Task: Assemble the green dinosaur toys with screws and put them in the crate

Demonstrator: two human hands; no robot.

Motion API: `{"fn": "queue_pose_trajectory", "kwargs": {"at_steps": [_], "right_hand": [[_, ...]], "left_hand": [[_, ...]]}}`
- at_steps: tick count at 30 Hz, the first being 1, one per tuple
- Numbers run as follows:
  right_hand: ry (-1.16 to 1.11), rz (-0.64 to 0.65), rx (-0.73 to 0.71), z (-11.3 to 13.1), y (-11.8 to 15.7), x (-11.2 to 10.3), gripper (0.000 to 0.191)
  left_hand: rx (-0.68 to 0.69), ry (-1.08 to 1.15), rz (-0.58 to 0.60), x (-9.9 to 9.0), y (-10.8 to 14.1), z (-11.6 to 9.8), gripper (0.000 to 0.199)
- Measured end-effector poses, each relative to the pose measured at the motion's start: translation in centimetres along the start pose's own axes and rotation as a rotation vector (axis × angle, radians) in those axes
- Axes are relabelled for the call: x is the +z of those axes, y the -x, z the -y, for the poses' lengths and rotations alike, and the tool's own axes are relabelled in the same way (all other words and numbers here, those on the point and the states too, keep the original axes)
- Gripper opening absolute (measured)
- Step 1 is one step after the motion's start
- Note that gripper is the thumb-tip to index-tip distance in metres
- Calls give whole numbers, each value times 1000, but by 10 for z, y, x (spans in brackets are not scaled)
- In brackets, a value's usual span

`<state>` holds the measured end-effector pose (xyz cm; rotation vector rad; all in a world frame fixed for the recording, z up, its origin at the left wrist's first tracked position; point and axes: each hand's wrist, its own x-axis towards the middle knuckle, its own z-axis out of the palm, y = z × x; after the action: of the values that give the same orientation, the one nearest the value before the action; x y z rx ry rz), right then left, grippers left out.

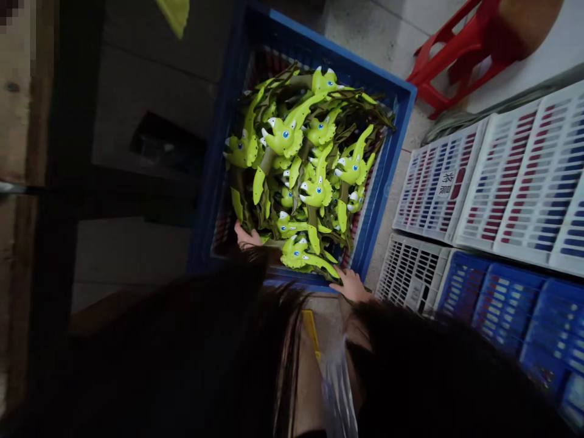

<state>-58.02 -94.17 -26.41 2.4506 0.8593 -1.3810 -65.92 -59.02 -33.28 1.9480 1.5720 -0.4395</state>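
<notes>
A blue crate on the floor holds a heap of lime-green toy dinosaurs with horned heads, blue eyes and dark olive parts. My left hand is inside its near left part, against the toys, with fingers apart; dark hair hides the wrist. At the near right corner my right hand lies with fingers spread, beside the lime-green end of the nearest toy dinosaur. Whether it touches that toy or only the rim I cannot tell. Neither hand visibly grips anything.
White slotted baskets stand on blue baskets along the right. A red plastic stool is behind the crate's far right corner. Wooden boards run down the left edge. A lime-green piece shows at the top. Dark hair covers much of the foreground.
</notes>
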Motion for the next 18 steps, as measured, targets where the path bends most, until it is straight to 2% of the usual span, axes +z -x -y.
{"fn": "queue_pose_trajectory", "kwargs": {"at_steps": [2,4,7,11,14,18], "right_hand": [[-5,-19,-35,0,-10,-8,69],[2,-29,-56,1,-19,-15,72],[24,-16,-51,0,-25,-22,74],[69,3,56,-10,-19,-26,50],[112,45,131,-15,-14,-21,42],[116,141,168,-13,-21,-14,40]], "left_hand": [[-63,22,-59,-8,-8,6,56],[-86,28,-115,-15,-6,16,54],[-84,0,-146,-25,12,37,55],[-124,-68,-193,-31,46,63,55],[-136,-111,-174,-30,68,76,54],[-82,-154,-43,-28,84,85,58]]}}
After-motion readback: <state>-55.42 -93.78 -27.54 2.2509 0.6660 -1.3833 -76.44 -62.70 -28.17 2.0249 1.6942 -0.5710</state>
